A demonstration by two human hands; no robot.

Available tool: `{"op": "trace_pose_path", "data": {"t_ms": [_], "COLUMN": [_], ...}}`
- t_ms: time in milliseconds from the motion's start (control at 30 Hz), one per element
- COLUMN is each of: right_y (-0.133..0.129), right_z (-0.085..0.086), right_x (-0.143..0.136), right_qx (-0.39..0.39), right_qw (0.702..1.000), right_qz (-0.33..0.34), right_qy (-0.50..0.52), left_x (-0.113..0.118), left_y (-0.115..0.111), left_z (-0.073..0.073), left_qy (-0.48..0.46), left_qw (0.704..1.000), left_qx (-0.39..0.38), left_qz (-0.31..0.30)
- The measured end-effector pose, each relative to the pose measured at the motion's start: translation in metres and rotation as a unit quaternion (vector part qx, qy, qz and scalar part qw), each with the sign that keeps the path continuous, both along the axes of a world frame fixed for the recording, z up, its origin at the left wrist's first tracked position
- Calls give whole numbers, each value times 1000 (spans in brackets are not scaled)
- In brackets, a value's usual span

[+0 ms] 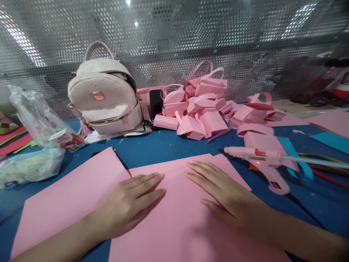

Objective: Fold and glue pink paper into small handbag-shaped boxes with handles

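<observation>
A large pink paper sheet (174, 225) lies on the blue table in front of me, with another pink edge showing beneath it at the upper right. My left hand (129, 203) rests flat on its left part, fingers stretched toward the middle. My right hand (223, 193) presses on the right part, its fingers spread and pointing up and left. Neither hand grips anything. To the left is a second pink sheet (68, 200), partly under my left forearm. Right of my right hand lies a pink glue gun (261, 160) with a small orange light and a clear glue stick.
Behind the sheets, a pile of pink paper baskets (201, 105) stands beside a white backpack (105, 96) and a dark phone (156, 102). A plastic bag (35, 116) and a tissue pack (29, 165) are at left. Blue paper strips (296, 160) lie behind the glue gun.
</observation>
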State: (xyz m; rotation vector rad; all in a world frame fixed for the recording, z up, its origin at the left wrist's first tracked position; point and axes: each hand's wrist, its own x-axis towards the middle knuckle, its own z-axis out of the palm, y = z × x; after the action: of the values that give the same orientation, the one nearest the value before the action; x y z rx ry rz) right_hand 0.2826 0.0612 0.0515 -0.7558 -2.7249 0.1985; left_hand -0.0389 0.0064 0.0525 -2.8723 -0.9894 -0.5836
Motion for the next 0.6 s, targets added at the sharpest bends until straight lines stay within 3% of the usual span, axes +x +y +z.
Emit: {"op": "trace_pose_path", "data": {"t_ms": [600], "right_y": [-1], "right_z": [-2], "right_x": [1], "right_qx": [-10], "right_qw": [1000], "right_qz": [-4], "right_qy": [6], "left_x": [1], "left_y": [0], "left_z": [2], "left_qy": [-1], "left_qw": [1000], "left_qx": [-1], "left_qz": [-2]}}
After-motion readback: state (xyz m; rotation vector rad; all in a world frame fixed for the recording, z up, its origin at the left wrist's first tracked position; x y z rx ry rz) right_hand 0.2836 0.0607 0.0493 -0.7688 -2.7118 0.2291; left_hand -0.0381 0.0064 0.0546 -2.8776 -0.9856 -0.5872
